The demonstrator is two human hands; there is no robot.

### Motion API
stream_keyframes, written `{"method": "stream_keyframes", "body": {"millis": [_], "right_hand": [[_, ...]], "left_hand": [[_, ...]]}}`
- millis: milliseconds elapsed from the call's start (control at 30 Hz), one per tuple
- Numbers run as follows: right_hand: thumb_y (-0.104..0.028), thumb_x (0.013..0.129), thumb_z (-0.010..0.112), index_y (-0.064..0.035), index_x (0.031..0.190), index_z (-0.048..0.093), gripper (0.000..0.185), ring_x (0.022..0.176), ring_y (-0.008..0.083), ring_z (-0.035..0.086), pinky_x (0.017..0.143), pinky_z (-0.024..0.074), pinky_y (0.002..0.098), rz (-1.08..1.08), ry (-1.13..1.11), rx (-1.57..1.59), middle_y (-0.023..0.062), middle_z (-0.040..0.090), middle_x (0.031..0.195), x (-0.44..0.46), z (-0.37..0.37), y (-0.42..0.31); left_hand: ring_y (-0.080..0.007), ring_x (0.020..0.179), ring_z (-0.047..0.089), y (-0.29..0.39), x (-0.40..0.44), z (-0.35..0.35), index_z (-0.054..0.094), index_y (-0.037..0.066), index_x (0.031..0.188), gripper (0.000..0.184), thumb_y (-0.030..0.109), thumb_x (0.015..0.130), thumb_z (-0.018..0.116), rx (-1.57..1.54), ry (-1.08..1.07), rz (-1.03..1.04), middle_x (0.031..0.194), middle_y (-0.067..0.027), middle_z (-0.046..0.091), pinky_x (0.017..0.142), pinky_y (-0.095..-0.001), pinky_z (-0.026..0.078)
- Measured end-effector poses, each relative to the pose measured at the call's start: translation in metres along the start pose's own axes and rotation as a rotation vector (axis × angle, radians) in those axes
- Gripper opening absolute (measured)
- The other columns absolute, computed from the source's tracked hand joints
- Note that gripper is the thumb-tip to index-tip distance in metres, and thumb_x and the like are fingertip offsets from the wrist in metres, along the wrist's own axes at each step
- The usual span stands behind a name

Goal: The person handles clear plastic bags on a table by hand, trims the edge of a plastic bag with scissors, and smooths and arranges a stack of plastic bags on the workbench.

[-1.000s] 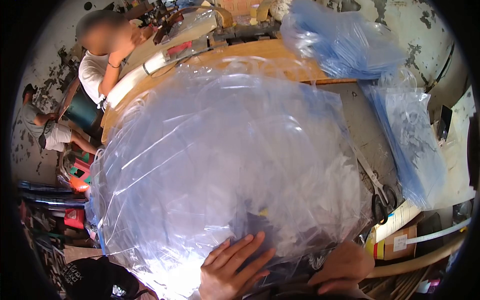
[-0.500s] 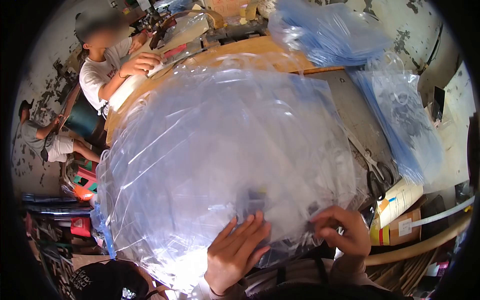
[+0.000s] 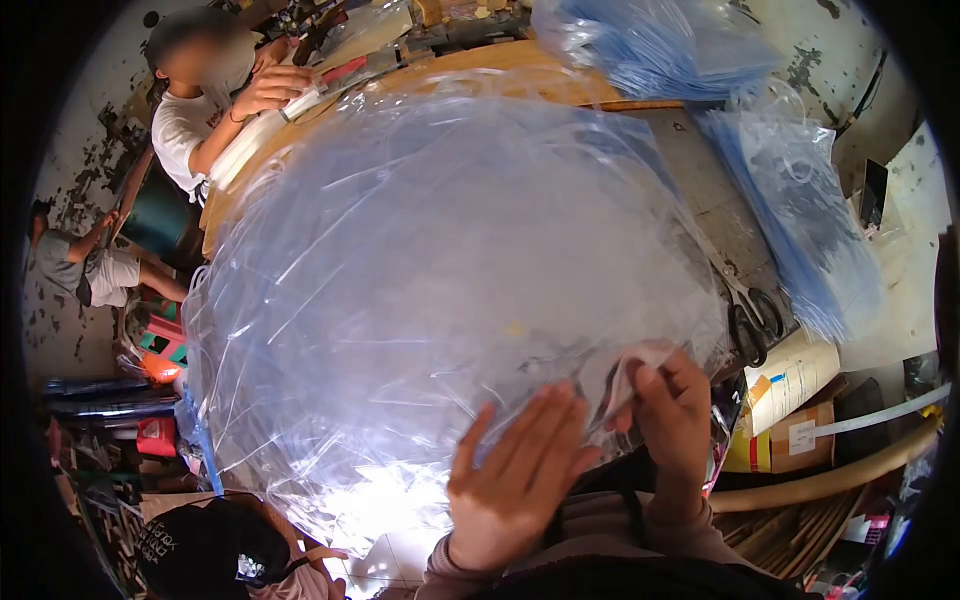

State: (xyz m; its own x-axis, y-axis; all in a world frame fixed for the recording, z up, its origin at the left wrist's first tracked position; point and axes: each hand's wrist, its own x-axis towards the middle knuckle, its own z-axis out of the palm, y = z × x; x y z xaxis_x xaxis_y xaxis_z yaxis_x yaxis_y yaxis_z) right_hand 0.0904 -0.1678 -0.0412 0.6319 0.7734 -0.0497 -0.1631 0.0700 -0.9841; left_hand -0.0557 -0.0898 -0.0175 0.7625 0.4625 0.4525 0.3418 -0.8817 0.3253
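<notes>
A broad pile of clear plastic sheets (image 3: 450,250), with loop handles along its far and left edges, spreads over the table before me. My left hand (image 3: 520,475) lies palm down on the near edge of the pile, its fingers stretched out. Just right of it, my right hand (image 3: 668,405) is closed, thumb against fingers, on the near right edge of the clear plastic, which bends up there. How many layers it grips I cannot tell. A pair of scissors (image 3: 752,315) with black handles lies on the table beyond the right hand.
Stacks of bluish clear plastic (image 3: 650,55) and more clear bags (image 3: 800,220) lie at the far right. A co-worker (image 3: 190,120) sits at the far left of the wooden table (image 3: 480,58). A person in a black cap (image 3: 205,550) is close at lower left. A cardboard box (image 3: 800,440) stands at right.
My right hand has moved up and inward, now gripping the raised plastic edge. The left hand has shifted right. The view has tilted down slightly.
</notes>
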Motion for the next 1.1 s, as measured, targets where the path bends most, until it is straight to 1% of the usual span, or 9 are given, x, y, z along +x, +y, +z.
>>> {"method": "stream_keyframes", "body": {"millis": [133,200,267,367,500,733,933,1033,1100], "right_hand": [[-0.023,0.093,0.054,0.0042,0.099,0.053,0.028,0.047,0.0109,0.047,0.046,0.0441,0.0245,-0.059,0.053,0.273,0.0065,0.054,0.067,0.008,-0.003,0.005],[-0.017,0.095,0.047,0.0049,0.105,0.054,0.025,0.052,0.0116,0.051,0.053,0.0452,0.0230,-0.085,0.167,0.401,0.0060,0.057,0.074,0.009,-0.012,0.010],[-0.020,0.096,0.045,0.0047,0.111,0.050,0.030,0.060,0.0126,0.054,0.062,0.0486,0.0246,-0.082,0.129,0.353,0.0065,0.059,0.079,0.004,-0.012,0.012],[-0.002,0.089,0.054,0.0045,0.131,0.031,0.048,0.106,0.0222,0.055,0.097,0.0410,0.0319,-0.125,-0.207,-0.210,0.0137,0.056,0.112,-0.013,-0.011,0.003],[0.008,0.083,0.051,0.0021,0.139,0.019,0.065,0.125,0.0360,0.042,0.103,0.0340,0.0434,0.224,-0.464,0.189,0.0298,0.040,0.132,-0.010,-0.007,-0.004],[0.019,0.082,0.039,-0.0057,0.141,0.027,0.065,0.130,0.0385,0.034,0.106,0.0283,0.0475,0.223,-0.555,0.629,0.0278,0.035,0.138,-0.006,-0.035,0.031],[0.018,0.081,0.039,-0.0033,0.140,0.030,0.063,0.132,0.0378,0.030,0.106,0.0289,0.0452,-0.013,-0.723,0.604,0.0280,0.031,0.140,0.003,-0.039,0.033],[0.014,0.083,0.040,0.0001,0.138,0.030,0.058,0.133,0.0362,0.029,0.106,0.0299,0.0418,0.271,-0.583,0.315,0.0278,0.029,0.141,-0.006,-0.047,0.026],[0.011,0.084,0.041,0.0020,0.138,0.029,0.056,0.133,0.0348,0.029,0.106,0.0300,0.0401,0.241,-0.630,0.353,0.0275,0.029,0.142,-0.002,-0.042,0.026]], "left_hand": [[-0.0219,0.106,0.060,-0.001,-0.017,-0.022,0.064,0.018,0.113,0.037,0.036,0.080,0.065,0.183,-0.118,-0.141,0.119,-0.0073,0.060,0.092,-0.0326,0.044],[-0.0321,0.117,0.052,0.002,-0.025,-0.028,0.060,0.014,0.118,0.053,0.038,0.072,0.072,0.176,-0.235,-0.263,0.125,-0.0113,0.056,0.101,-0.0500,0.032],[-0.0310,0.100,0.062,0.003,-0.029,-0.019,0.057,0.002,0.117,0.044,0.019,0.077,0.067,0.258,-0.101,-0.177,0.112,-0.0150,0.062,0.089,-0.0381,0.048],[-0.0300,0.101,0.062,0.012,-0.029,-0.011,0.062,0.014,0.118,0.045,0.039,0.080,0.064,0.175,-0.143,-0.200,0.115,-0.0175,0.060,0.086,-0.0348,0.049],[-0.0272,0.102,0.062,0.025,-0.012,-0.003,0.063,0.010,0.113,0.046,0.042,0.081,0.063,0.221,-0.160,-0.193,0.112,-0.0171,0.062,0.085,-0.0333,0.049],[-0.0348,0.092,0.065,0.027,0.001,-0.002,0.060,0.004,0.115,0.056,0.043,0.077,0.067,0.162,-0.173,-0.128,0.114,-0.0237,0.058,0.075,-0.0387,0.054],[-0.0318,0.095,0.064,0.032,0.012,-0.012,0.056,0.004,0.118,0.040,0.021,0.082,0.063,0.003,-0.040,-0.183,0.110,-0.0163,0.063,0.082,-0.0353,0.051],[-0.0316,0.092,0.064,0.036,0.016,-0.019,0.057,0.005,0.118,0.036,0.021,0.086,0.060,-0.045,-0.433,-0.468,0.107,-0.0185,0.063,0.077,-0.0336,0.053],[-0.0339,0.090,0.065,0.020,0.007,-0.012,0.060,0.002,0.112,0.037,0.026,0.084,0.059,0.027,-0.206,-0.176,0.106,-0.0219,0.063,0.074,-0.0371,0.055]]}}
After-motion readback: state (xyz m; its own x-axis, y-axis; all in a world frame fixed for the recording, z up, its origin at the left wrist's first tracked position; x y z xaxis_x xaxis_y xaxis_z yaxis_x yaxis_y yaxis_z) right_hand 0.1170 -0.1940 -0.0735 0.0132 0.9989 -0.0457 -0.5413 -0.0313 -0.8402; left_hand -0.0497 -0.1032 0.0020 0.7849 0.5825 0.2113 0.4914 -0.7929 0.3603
